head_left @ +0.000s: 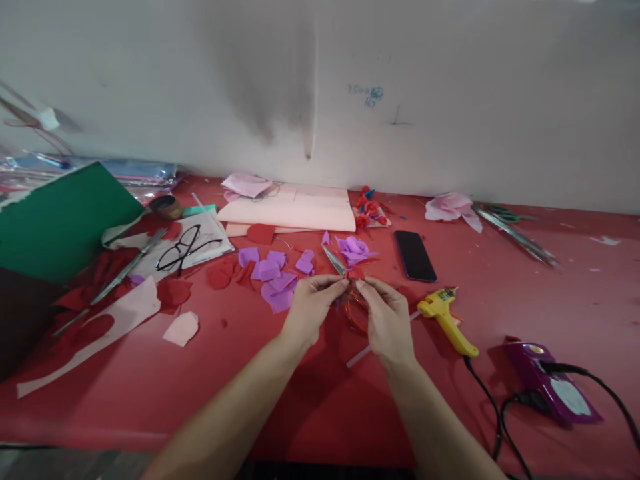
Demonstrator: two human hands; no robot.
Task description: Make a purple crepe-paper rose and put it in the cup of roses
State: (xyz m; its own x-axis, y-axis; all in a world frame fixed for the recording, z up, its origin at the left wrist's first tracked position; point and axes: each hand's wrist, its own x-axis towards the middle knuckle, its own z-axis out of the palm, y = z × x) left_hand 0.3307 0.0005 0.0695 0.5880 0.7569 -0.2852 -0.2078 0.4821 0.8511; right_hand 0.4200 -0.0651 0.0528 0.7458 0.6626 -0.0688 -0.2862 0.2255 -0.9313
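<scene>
My left hand [309,305] and my right hand [389,317] meet over the middle of the red table. Both are closed in a pinch on a small red paper piece [355,273], mostly covered by the fingertips. Beneath them lie scissors [334,259], blade pointing away from me and red handles partly hidden. Just beyond is a purple paper flower [354,249]. Several cut purple paper petals [269,269] are scattered left of my left hand. A yellow glue gun [447,320] rests right of my right hand, and a translucent stick [359,357] pokes out beneath that hand.
A phone [415,256] and red paper flowers [371,212] lie farther back. Folded pale pink paper [300,208] lies against the wall. Eyeglasses [185,250], paper scraps [107,333] and a green board [70,220] are at left. A purple power strip [553,383] with cords sits right.
</scene>
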